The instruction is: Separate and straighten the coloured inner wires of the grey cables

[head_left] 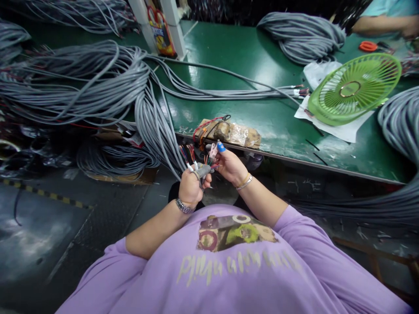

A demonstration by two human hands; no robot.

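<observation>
Left hand: the left hand [190,186] is closed in a fist around the gray cable end [203,171], thumb side up, just below the bench edge; a watch [183,206] sits on its wrist.
Right hand: the right hand [231,165] is narrowed to a pinch on the wires [209,160] fanning from that cable end; one fingertip wears a blue cap [221,147], and a thin bracelet [245,182] circles the wrist.
Cable end: one, held between both hands, in front of the chest and just off the near edge of the bench [229,69]; its sheath is stripped at the tip.
Wires: several thin colored cores, red, white, green and dark ones among them; the exact count cannot be told.
Cable bundles: five gray masses show, namely one large bundle [81,83] draped over the left of the bench and hanging down toward the hands, one coil [114,159] below it near the floor, one coil [301,37] at the far side, one strand group [229,92] lying flat across the middle, and one bundle [401,126] at the right edge.
Taped block: one brown wrapped block [232,133] with red and black leads, on the bench edge just beyond the hands.
Fan: one green fan [355,89], lying tilted on white paper [330,124] at the right of the bench.
Scissors: one orange-handled pair [369,46], far right.
Other person: one arm [379,24] in a teal sleeve at the far right corner, well apart from the two hands.
Post: one white upright [173,26] with a colored bag [160,30] against it, at the back.
</observation>
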